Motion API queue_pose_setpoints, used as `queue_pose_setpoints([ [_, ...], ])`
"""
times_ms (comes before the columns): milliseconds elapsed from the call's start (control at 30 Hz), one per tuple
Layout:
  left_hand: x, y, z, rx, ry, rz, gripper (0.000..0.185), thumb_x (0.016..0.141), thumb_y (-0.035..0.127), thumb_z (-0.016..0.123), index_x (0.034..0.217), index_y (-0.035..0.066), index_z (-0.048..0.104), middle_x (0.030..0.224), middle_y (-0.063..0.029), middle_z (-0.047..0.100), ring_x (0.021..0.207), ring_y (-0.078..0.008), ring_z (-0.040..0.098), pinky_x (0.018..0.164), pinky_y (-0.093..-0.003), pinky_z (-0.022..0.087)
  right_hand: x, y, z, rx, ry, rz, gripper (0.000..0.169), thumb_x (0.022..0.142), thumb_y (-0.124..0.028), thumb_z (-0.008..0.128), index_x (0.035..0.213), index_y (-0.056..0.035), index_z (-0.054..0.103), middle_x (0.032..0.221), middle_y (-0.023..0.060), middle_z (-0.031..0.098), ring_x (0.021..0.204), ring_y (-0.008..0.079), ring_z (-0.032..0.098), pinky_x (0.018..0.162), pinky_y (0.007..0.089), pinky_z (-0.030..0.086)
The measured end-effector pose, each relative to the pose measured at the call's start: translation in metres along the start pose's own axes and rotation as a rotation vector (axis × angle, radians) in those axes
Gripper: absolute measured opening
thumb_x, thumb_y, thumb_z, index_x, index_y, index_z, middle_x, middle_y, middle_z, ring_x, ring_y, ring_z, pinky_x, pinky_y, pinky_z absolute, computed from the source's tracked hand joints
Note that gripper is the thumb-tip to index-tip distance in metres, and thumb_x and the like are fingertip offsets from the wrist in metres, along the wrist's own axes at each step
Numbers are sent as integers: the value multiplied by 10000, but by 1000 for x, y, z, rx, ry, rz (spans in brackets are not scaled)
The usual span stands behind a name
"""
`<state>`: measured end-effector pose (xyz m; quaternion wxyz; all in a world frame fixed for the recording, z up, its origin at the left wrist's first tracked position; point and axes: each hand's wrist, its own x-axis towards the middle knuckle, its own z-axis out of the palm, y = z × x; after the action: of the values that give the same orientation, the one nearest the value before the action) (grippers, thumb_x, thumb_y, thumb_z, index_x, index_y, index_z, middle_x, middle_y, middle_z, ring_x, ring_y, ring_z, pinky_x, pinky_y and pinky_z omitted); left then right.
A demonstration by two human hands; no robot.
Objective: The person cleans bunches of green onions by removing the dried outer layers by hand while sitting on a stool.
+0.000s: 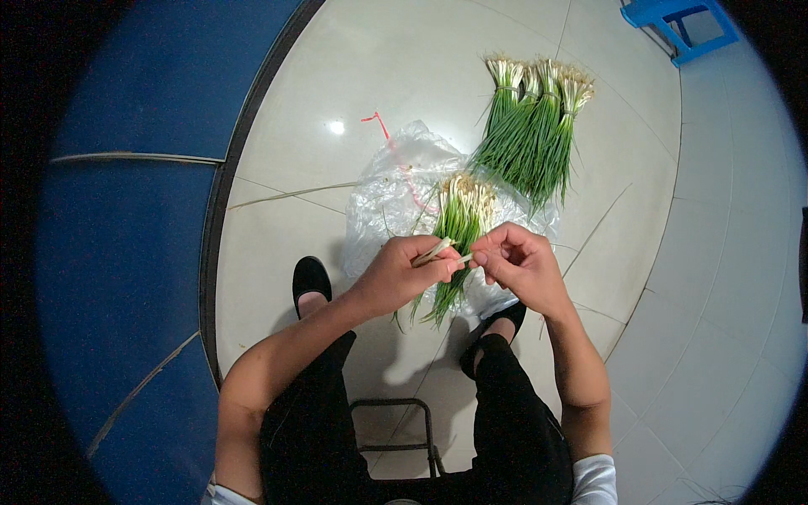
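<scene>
My left hand (420,268) is closed on a few thin green onions (434,251), their white ends showing between the fingers. Just to its right, the thumb and fingertips of my right hand (514,262) pinch the pale end of one stalk (466,257). Beneath both hands a loose pile of green onions (456,214), roots pointing away from me, lies on a crumpled clear plastic bag (379,208). Beyond it, at the upper right, several tied bundles of green onions (536,132) lie side by side, their leaves partly over the bag's edge.
A pink-red string (384,129) trails over the bag on the tiled floor (290,126). Long dry strands lie left and right of it. A blue plastic stool (685,28) stands at the top right, blue panels (132,240) at the left. My feet flank the bag's near edge.
</scene>
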<state>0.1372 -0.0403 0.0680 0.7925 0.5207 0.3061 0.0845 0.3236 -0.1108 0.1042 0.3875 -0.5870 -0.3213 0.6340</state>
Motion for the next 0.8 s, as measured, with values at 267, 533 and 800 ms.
queue_pose_setpoints([
  [267,-9,-29,13,395,-4,288,238,764,195,595,716,-27,526,570,-119,452,524,-115,426,508,-309,366,-33,37,2,89,-134,167,87,781,26,522,860,-5,540,770,39,607,641,68,550,558,197,458],
  [533,-6,-37,27,78,27,-155,198,784,206,579,743,13,603,575,7,495,514,-65,433,461,-239,344,-22,67,12,-755,320,-208,84,730,14,558,810,15,537,697,111,585,574,176,576,541,265,462],
  [800,-6,-21,26,-252,-91,-374,189,786,218,586,834,38,618,654,28,523,532,-22,405,463,-175,297,-18,63,-19,-1046,425,-334,266,721,-24,589,987,-33,592,941,104,595,847,218,577,712,273,451],
])
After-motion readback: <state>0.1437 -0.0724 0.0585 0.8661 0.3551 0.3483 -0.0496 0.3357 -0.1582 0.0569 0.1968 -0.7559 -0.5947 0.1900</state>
